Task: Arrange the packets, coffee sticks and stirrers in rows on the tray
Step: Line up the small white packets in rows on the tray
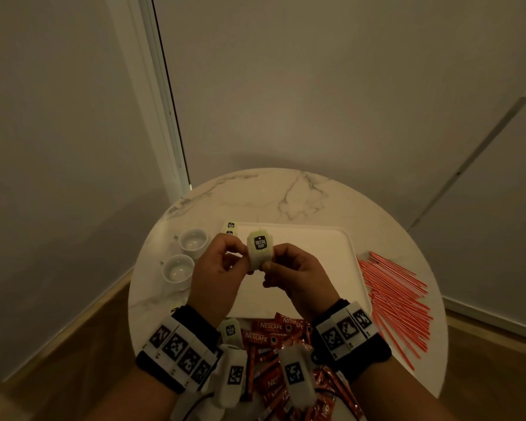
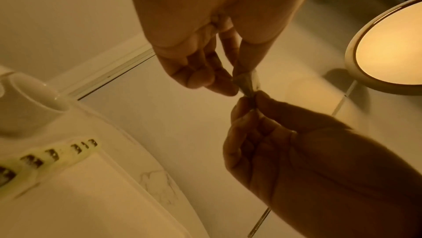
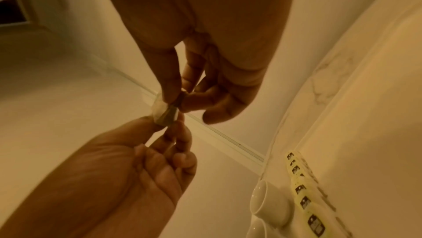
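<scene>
Pinching the pale green paper tea packet (image 1: 259, 250) between my left hand (image 1: 216, 268) and right hand (image 1: 295, 275) above the white rectangular tray (image 1: 325, 253), I should flatten it first. Left wrist: the row of packets (image 2: 57, 155) hugs the tray's left edge. Right wrist: I'd align it there.

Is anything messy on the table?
Yes. The red coffee sticks lie in a jumbled heap off the white tray, and the red stirrers are scattered beside it, crossing each other.

Round marble table (image 1: 286, 192), plain walls (image 1: 316, 86)
</scene>
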Tool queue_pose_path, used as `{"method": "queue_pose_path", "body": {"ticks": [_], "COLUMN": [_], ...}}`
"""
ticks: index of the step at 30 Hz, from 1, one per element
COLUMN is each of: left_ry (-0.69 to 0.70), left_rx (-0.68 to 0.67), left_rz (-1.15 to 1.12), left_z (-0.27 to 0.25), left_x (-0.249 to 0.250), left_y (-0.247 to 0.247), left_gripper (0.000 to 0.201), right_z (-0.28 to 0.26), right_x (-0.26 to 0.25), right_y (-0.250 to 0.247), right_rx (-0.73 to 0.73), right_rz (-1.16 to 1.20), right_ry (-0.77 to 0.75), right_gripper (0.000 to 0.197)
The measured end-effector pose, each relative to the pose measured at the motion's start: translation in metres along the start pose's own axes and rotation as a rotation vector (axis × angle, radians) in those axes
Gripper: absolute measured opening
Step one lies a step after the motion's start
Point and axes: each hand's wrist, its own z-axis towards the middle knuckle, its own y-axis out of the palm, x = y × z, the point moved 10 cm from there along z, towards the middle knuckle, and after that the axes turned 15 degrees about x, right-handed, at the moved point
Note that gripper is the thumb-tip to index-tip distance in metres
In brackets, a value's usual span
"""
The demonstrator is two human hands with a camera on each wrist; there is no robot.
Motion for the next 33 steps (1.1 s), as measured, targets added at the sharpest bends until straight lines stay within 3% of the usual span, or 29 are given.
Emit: {"method": "queue_pose_path", "body": {"ticks": [3,7,9,13,17,22,27,33], "left_ry": [-0.034,-0.326,-0.388,-0.279,-0.209,-0.237,-0.198,-0.18], "left_rx": [-0.028,-0.157,-0.144,-0.112,-0.187,-0.415,-0.41,-0.467], "left_rz": [-0.039,-0.261,-0.291,-0.195,-0.097,0.045,0.032,-0.001], "left_z": [-0.002,-0.009,-0.009,-0.002,-0.003,-0.02,-0.01,-0.009], "left_x": [-0.004,-0.019,-0.021,-0.014,-0.012,-0.019,-0.014,-0.012], "left_y": [0.002,0.019,0.021,0.016,0.02,0.039,0.036,0.034], "left_gripper": [0.011,0.016,0.018,0.022,0.02,0.019,0.019,0.023], "right_z": [0.001,0.002,0.0,0.005,0.011,0.023,0.03,0.031], "right_x": [-0.008,-0.016,-0.021,-0.036,-0.06,-0.062,-0.051,-0.055], "right_y": [-0.004,-0.004,-0.002,-0.008,0.002,0.01,0.01,0.017], "right_rx": [0.054,0.056,0.047,0.09,0.052,0.021,0.078,0.031], "right_rz": [-0.102,-0.303,-0.365,-0.204,-0.381,-0.457,-0.385,-0.36], "right_ry": [-0.07,-0.188,-0.229,-0.178,-0.327,-0.311,-0.266,-0.269], "right_gripper": [0.01,0.011,0.011,0.03,0.002,0.012,0.019,0.018]}}
